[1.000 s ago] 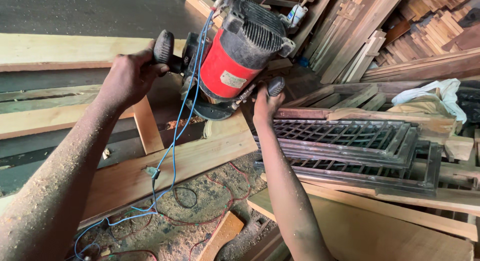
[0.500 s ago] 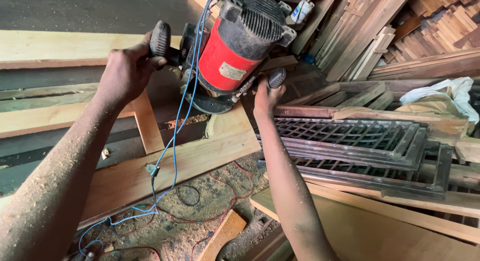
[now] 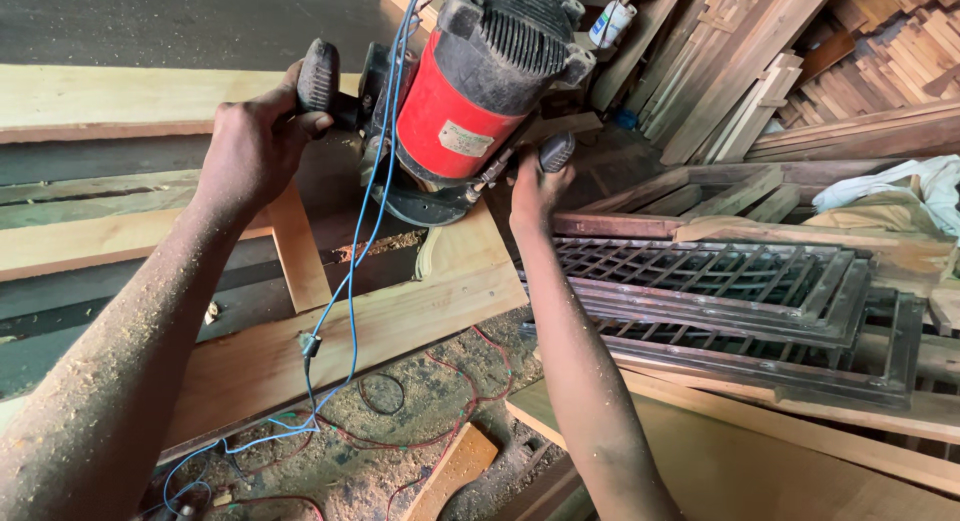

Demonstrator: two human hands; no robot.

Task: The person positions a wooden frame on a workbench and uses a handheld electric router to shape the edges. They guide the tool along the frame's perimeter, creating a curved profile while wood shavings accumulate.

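Between the two hands sits a red and black router (image 3: 470, 101), a heavy power tool with a vented black cap on top and a round black base, tilted so that its top leans away from the person. The left hand (image 3: 250, 146) is wrapped around the black knob handle (image 3: 318, 76) on the tool's left side, fingers curled tight about it. The right hand (image 3: 533, 186) grips the smaller black knob (image 3: 556, 151) on the tool's right side, thumb and fingers closed on it from below. Both forearms are dusted with sawdust. The router's base rests on a pale wooden workpiece (image 3: 455, 246) with a curved, shaped edge, just below and between the hands. A blue cable (image 3: 352, 281) drops from the tool past the left wrist and runs down across a long plank (image 3: 330, 331) toward the person, where it trails over a floor (image 3: 400, 431) covered in sawdust, alongside thin red wires (image 3: 470, 411). Right of the right forearm lie dark carved lattice frames (image 3: 740, 291), stacked one over another. Beyond the right hand, leaning planks (image 3: 740, 71) and a heap of cut timber pieces (image 3: 900, 41) stand well apart from the tool. Left of the left hand, a broad pale board (image 3: 110, 101) lies flat.
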